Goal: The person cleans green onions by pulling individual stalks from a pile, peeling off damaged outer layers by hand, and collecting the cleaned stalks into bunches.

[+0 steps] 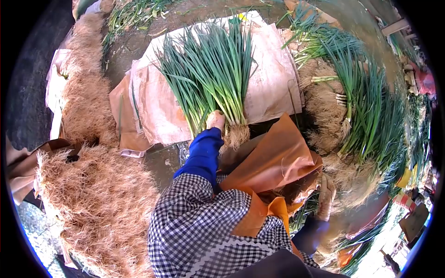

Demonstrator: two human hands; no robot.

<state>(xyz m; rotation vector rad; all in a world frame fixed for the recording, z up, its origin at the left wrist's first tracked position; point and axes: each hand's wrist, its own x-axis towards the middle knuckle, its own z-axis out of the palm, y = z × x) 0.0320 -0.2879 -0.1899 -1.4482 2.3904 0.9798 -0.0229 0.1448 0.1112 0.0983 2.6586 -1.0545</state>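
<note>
Onions point(227, 74) at 12 o'clock, fanned over sack point(273, 88), leaf tips outward. Left hand point(216, 120): fingers grasping onions low, near root end. Right hand point(326, 199) at 4 o'clock, beside root pile point(354, 187); cannot tell whether its fingers grip.

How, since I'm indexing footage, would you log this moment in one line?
left hand: at base of green onions | right hand: beside orange sheet, near piled roots | green onions: over pale sack

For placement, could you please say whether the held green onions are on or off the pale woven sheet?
Partly on: leaves cross the sheet; roots overhang its near edge.
</note>
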